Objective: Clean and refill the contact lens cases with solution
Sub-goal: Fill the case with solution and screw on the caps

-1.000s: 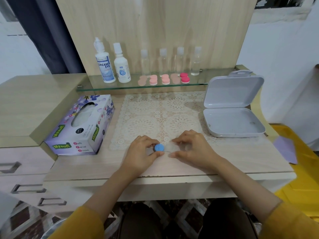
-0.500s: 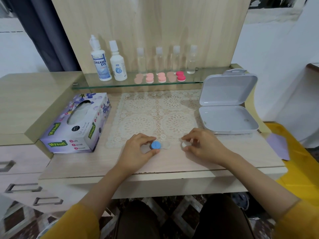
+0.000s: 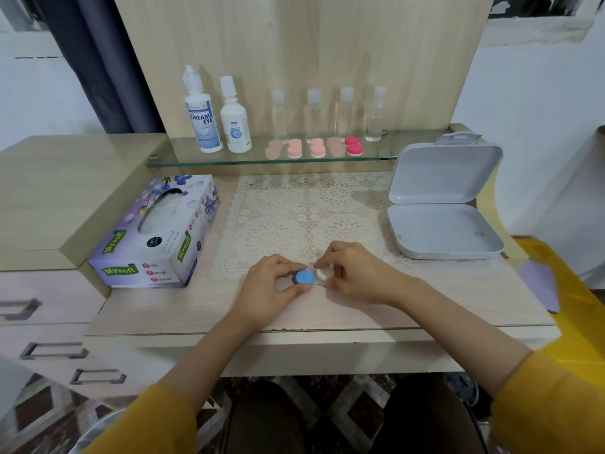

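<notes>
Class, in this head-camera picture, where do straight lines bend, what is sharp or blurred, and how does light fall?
Head view: the wide lens splays the back panel's sides; the middle is sharp, blue cap in the left hand and white cap in the right hand crisp; bottom corners smear; light is soft, shadows faint.

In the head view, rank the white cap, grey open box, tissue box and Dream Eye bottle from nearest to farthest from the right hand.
1. white cap: pinched by the right hand itself.
2. grey open box: just to its right.
3. tissue box: far left of the desk.
4. Dream Eye bottle: far back, to the left.
</notes>
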`<state>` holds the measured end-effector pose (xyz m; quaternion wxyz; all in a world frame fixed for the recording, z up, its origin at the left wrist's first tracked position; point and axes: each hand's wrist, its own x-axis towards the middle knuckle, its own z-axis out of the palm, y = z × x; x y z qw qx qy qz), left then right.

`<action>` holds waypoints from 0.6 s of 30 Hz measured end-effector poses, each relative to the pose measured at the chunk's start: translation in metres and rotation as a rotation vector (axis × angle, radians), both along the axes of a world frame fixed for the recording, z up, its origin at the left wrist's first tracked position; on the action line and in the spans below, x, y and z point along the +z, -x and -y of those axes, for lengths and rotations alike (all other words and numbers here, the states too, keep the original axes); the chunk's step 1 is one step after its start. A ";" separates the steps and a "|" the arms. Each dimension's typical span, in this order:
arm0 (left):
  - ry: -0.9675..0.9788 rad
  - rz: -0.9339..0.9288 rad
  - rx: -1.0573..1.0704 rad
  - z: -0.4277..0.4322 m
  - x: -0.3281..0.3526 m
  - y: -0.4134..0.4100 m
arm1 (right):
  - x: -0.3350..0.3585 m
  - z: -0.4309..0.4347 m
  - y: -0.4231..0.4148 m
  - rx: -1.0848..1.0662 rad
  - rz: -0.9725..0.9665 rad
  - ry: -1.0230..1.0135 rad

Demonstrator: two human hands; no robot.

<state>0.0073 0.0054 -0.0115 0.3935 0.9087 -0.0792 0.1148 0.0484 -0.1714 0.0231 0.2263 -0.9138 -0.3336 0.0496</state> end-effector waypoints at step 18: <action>-0.051 0.023 -0.016 0.000 -0.001 0.000 | 0.004 -0.007 -0.001 -0.097 0.040 0.031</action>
